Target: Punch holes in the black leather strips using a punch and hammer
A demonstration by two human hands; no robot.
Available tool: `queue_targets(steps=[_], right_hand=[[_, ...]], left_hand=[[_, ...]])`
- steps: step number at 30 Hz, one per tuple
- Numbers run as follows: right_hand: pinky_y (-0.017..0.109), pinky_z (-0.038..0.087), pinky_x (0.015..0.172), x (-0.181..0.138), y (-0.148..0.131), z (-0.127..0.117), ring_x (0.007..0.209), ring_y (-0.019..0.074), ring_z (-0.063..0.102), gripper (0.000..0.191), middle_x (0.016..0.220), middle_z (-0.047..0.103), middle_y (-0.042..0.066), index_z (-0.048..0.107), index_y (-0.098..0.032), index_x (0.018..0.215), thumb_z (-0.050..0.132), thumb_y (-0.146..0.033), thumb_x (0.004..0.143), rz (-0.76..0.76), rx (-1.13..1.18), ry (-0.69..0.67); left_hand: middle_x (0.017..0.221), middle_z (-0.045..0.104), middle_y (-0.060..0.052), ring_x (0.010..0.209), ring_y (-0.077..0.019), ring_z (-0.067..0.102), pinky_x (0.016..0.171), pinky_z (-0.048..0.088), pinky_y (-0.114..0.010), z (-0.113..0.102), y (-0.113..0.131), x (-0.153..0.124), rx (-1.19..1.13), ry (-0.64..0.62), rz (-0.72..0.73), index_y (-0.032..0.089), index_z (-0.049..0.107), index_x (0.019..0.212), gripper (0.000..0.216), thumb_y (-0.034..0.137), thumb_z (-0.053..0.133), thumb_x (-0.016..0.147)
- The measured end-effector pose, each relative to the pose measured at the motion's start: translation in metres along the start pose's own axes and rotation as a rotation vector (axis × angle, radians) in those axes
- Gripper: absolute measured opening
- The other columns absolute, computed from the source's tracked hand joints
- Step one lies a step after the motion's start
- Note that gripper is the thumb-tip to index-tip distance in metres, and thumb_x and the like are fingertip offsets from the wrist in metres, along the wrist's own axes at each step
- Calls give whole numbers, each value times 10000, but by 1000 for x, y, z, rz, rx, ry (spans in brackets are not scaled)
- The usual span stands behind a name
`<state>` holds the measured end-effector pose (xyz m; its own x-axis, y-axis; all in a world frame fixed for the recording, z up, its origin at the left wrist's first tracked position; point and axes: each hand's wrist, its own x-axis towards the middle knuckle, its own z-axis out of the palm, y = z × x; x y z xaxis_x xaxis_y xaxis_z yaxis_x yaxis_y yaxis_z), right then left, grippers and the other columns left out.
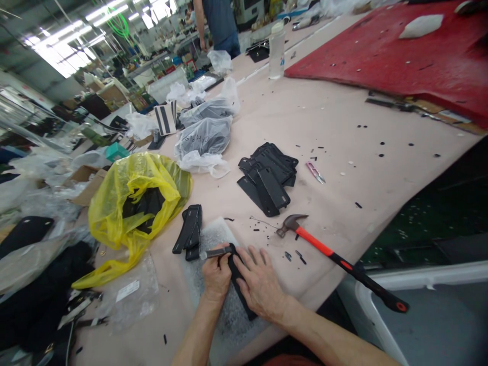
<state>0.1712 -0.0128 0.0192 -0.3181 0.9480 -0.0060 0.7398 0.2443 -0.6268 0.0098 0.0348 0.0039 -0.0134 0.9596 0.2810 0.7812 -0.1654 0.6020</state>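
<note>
My left hand (216, 277) is closed around a metal punch (214, 252), which is tilted almost flat with its end at the top of a black leather strip (241, 292). Lying across that strip, my right hand (263, 282) has its fingers stretched out and pressed down. Under both is a pale, scuffed board (219, 234). Left of the punch lies a small stack of black strips (189, 231). A larger pile of black leather pieces (269, 175) lies beyond the board. To the right, a claw hammer (343, 262) with a red and black handle rests over the table edge.
A yellow plastic bag (141, 198) with dark pieces inside stands at left, near a clear bag (133, 295). Pink thread snips (315, 172) and black scraps lie on the table (324, 127). Farther off are a bottle (276, 53), a red sheet (385, 56) and a person (220, 23).
</note>
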Motion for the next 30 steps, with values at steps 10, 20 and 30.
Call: queue_targets(steps=[10,20,30], right_hand=[[475,341,1063,-15,51,-51,1291,296,419,461,1441,473,142,496,-160,1370,451,-241,918,81,-114,234],[330,429,619,-69,142,-100,706,225,573,137,800,589,99,522,-192,818,479,-293,900,377,-482,109],[190,252,341,-71,67,-107,351,54,264,324,570,374,-82,465,-223,761,494,-534,847,876,947,-85]], left_hand=[[986,765,-82,946,-248,719,879,566,-387,1,2,3,24,-9,28,196,697,978,237,285,496,891],[982,756,-82,914,-250,719,831,570,-377,6,-2,1,6,0,64,198,672,1015,214,269,506,900],[799,715,-69,751,-237,694,670,529,-326,5,1,-3,11,54,102,218,644,862,113,193,534,872]])
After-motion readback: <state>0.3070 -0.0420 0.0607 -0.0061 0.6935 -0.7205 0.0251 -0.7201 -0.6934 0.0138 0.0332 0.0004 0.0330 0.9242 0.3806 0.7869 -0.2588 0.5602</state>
